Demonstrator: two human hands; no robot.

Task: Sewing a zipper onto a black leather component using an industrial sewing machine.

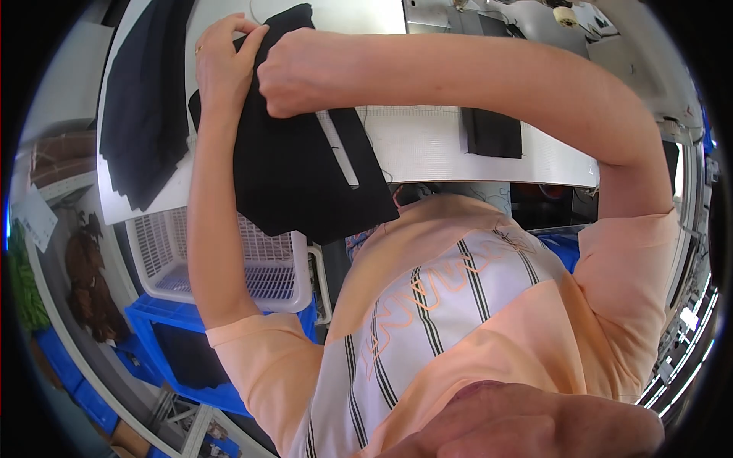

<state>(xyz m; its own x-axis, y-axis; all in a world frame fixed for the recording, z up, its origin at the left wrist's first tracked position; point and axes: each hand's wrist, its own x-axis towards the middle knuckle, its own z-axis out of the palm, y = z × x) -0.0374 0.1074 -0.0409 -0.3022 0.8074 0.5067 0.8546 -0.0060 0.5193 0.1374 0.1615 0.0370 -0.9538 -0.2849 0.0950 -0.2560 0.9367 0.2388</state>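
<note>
Fabric first: a black cloth piece [305, 175] hangs in the air above the near edge of the white worktop [427, 145], held up at its top and draping down past the worktop's rim toward the person's chest. A pale strip, perhaps a label or tape, runs down its face. The left hand [221, 65] has its fingers closed on the upper left corner of the cloth, pinching the edge; a ring shows on one finger. The right hand [294, 76] sits just beside it, fingers curled shut into the same top edge, the forearm swinging in from the right across the whole picture. With both grips so close together along one edge, the piece hangs free and flat, which looks like a way of letting it fall open so the face can be seen.

Out from there: a stack of black fabric [141, 107] lies on the left end of the worktop, spilling over its edge. A smaller black piece [492, 131] rests on the worktop to the right, well apart from the hands. Below the worktop's left part sits a white slatted basket [229, 267], stacked on a blue crate [183, 343].
</note>
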